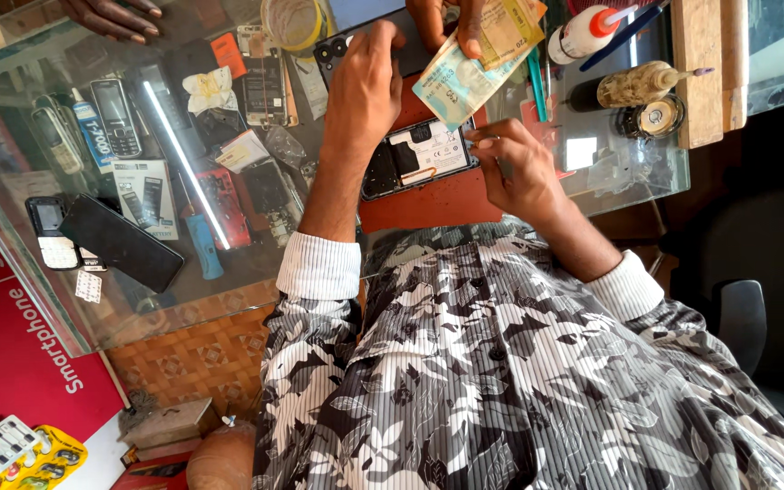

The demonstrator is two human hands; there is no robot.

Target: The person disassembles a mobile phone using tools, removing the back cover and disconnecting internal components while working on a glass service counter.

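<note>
Glass counter (11, 209) of a phone repair stall lies under both hands, with old handsets displayed beneath it. An opened phone (419, 156) rests back-up on a red mat (428, 204) between the hands. Left hand (363, 91) reaches beyond it, fingers pressed on a dark phone (338, 50). Right hand (514, 168) pinches at the opened phone's edge; the tool cannot be made out. Step in hand appears to be disassembly; next calls for careful prying. Another person's hand (451, 23) holds banknotes (478, 63), covering the counter behind.
</note>
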